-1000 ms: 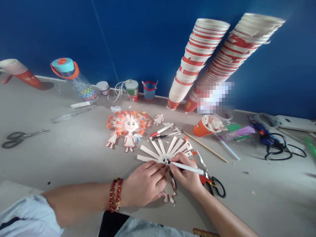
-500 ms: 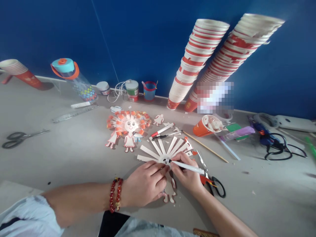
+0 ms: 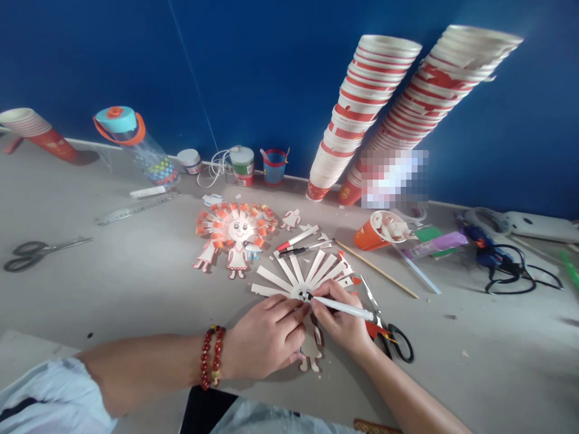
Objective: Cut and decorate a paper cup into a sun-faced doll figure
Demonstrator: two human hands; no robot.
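Note:
With its fingers curled and pressed down, my left hand point(image 3: 269, 334) holds the paper doll point(image 3: 297, 270) flat on the table. White strips fan out from the doll's round head; drawn eyes show on it, and its legs come out below my hand. Most of its body is covered by my hands. My right hand point(image 3: 346, 322) grips a white marker pen point(image 3: 348, 308), its dark tip at the eyes. Just beyond lie a red-and-white marker point(image 3: 298, 237) and a black pen point(image 3: 305, 248). A finished-looking doll point(image 3: 238, 256) with curled orange-and-white strips lies to the upper left.
Orange-handled scissors point(image 3: 398, 343) lie right of my right hand, near a wooden stick point(image 3: 377, 269) and a paper cup point(image 3: 377, 231) of scraps. Tall cup stacks point(image 3: 346, 123) lean at the back. Left are dark scissors point(image 3: 34, 248), a ruler point(image 3: 136, 208) and a bottle point(image 3: 151, 160).
The marker tip has shifted very slightly left over the doll's eyes, and my right hand moved a little with it. My left hand stays in place.

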